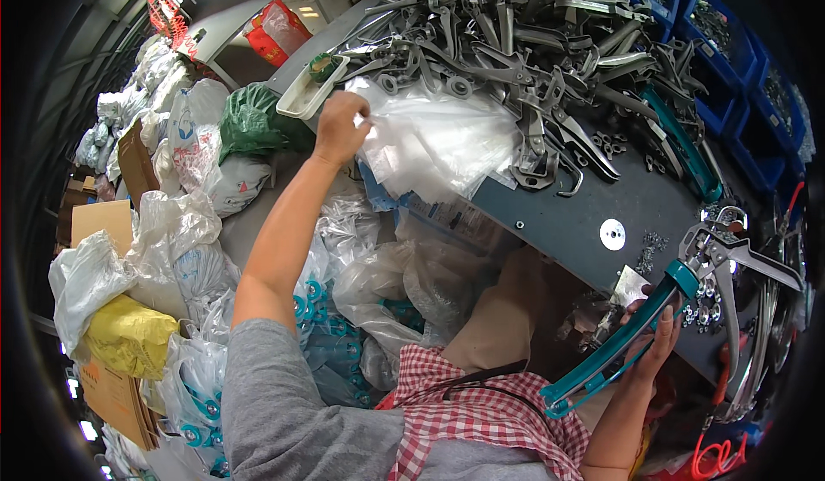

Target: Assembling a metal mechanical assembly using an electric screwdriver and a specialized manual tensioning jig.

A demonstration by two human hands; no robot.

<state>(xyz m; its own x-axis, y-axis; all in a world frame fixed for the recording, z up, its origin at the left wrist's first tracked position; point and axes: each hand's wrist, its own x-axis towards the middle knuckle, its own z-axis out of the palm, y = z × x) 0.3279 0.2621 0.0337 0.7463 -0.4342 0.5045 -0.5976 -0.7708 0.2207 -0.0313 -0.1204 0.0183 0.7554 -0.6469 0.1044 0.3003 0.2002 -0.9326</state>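
Two hands are in view, and we observe that both are closed on something. We see the left hand (pixel 342 127) at the far left edge of the bench (pixel 563 216), its fingers pinched on the left edge of the clear bags (pixel 451 141). The bags lie flat in a loose stack, partly over the bench's near edge. We find the gun (pixel 620 337) in the right hand (pixel 655 337), at the near right, with the fingers wrapped around its teal body. The gun is tilted: its grey handle end points far and right, over the bench, and its other end points near and left, over the person's lap.

Just left of the bags we note a white tray (pixel 301 96) with a green roll (pixel 323 67) in it. Beyond the bags, and to their right, we see a heap of grey metal parts (pixel 516 47). Blue bins (pixel 720 73) stand at the far right. On the bare part of the bench we locate a round disc (pixel 613 234) and, to its left, a small nut (pixel 519 224).
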